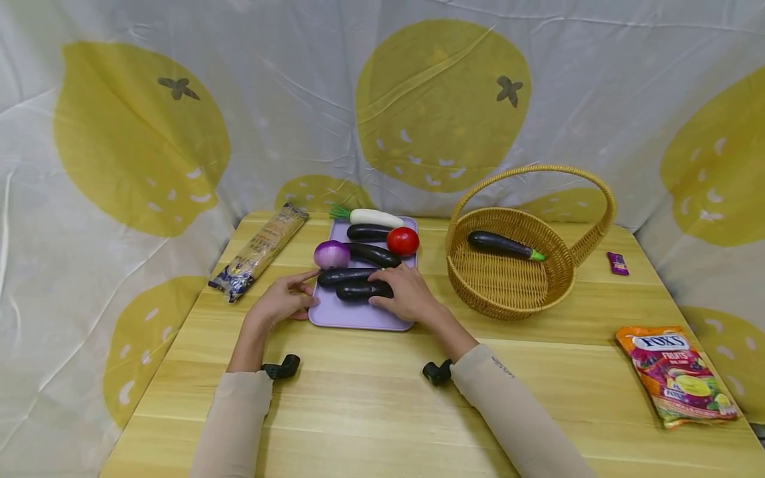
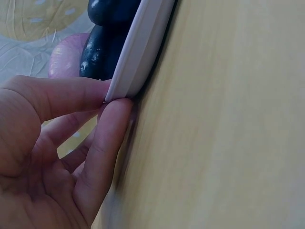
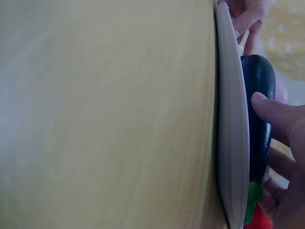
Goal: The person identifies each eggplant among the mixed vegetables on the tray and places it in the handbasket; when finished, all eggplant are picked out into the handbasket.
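A lilac tray (image 1: 358,318) carries several dark eggplants. My left hand (image 1: 284,299) pinches its left rim, thumb and fingertip meeting the tray edge (image 2: 138,52) in the left wrist view. Across the frontmost eggplant (image 1: 358,291) lies my right hand (image 1: 409,292), gripping it between thumb and fingers; its green cap (image 3: 253,200) shows in the right wrist view. Just behind is a second eggplant (image 1: 340,277), partly covered by my right fingers. Also on the tray are a purple onion (image 1: 332,254), a red tomato (image 1: 403,241) and a white radish (image 1: 375,218) along the back edge.
To the tray's right stands a wicker basket (image 1: 499,292) with a tall handle and one eggplant (image 1: 502,244) inside. A long plastic packet (image 1: 259,251) lies left. A candy bag (image 1: 678,375) and a small purple wrapper (image 1: 617,263) are at the right. Lemon-print cloth surrounds the table.
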Demonstrator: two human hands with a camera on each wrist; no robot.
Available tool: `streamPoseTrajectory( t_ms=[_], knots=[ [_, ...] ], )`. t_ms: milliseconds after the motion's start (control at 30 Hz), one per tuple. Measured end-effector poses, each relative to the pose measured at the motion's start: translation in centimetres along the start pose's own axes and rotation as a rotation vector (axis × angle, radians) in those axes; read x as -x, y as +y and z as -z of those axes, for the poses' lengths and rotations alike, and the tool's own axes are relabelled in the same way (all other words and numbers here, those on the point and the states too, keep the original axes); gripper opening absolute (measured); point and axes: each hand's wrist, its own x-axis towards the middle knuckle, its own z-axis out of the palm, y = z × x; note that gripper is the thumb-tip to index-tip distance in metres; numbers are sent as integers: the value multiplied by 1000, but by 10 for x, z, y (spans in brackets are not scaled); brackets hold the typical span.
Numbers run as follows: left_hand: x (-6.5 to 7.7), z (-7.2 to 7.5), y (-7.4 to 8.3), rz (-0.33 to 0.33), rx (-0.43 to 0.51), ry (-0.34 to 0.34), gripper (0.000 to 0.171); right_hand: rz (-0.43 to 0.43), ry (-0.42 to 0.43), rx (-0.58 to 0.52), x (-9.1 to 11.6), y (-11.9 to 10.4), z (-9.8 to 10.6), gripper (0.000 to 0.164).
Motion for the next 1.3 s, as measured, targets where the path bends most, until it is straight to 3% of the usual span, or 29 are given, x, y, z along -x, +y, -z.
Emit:
streamPoseTrajectory(
  t_ms=[233, 600, 933, 1300],
  knots=[
    [-2, -4, 0, 0, -2, -10, 75, 12, -25, -9, 4, -1, 1, 44],
    [-8, -3, -2, 14, -5, -4, 75, -18, -2, -134, 18, 0, 14, 47],
    [-2, 7, 3, 3, -39, -28, 76, -26, 31, -194, 38, 4, 43, 47],
    [-7, 6, 2, 2, -29, -73, 77, 20, 177, -256, 75, 21, 88, 42]
  ],
)
